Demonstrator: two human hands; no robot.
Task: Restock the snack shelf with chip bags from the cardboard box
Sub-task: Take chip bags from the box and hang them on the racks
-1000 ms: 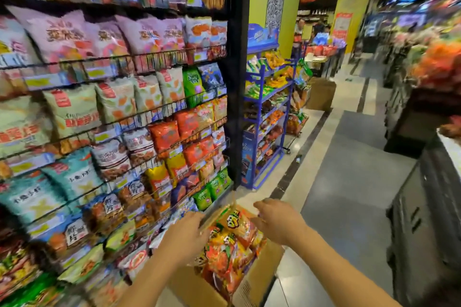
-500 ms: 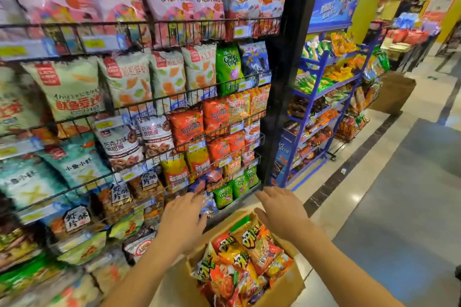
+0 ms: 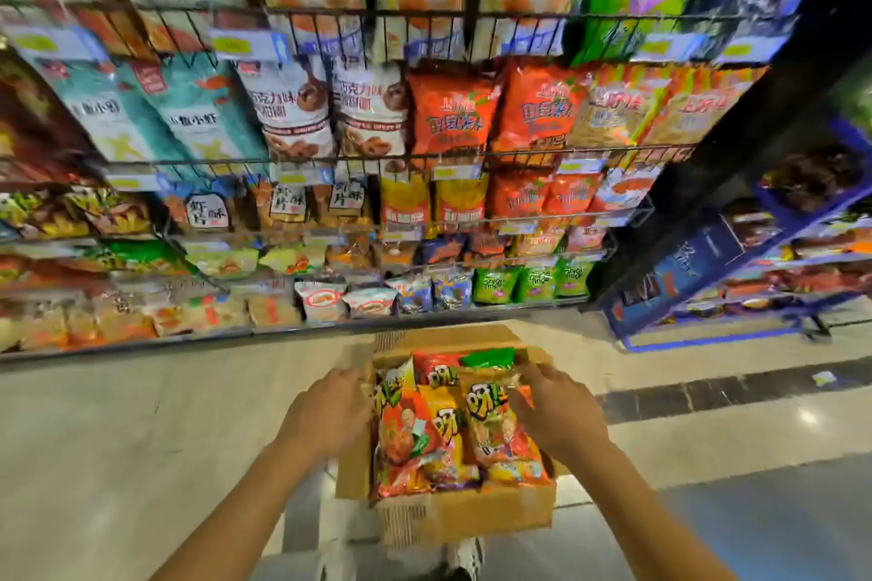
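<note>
An open cardboard box sits low in front of me, just short of the snack shelf. Orange and yellow chip bags fill it, with a green one at the far end. My left hand clasps the box's left wall, fingers curled over the edge. My right hand holds the right wall, thumb resting on an orange bag. The wire shelf tiers are packed with bags of many colours.
A blue display rack with more snacks stands to the right of the black shelf post. Pale tiled floor spreads to the left and right of the box. My shoe shows below the box.
My view has swung down and left to face the shelf squarely. The box has dropped lower, close to the floor, with both hands still on its sides.
</note>
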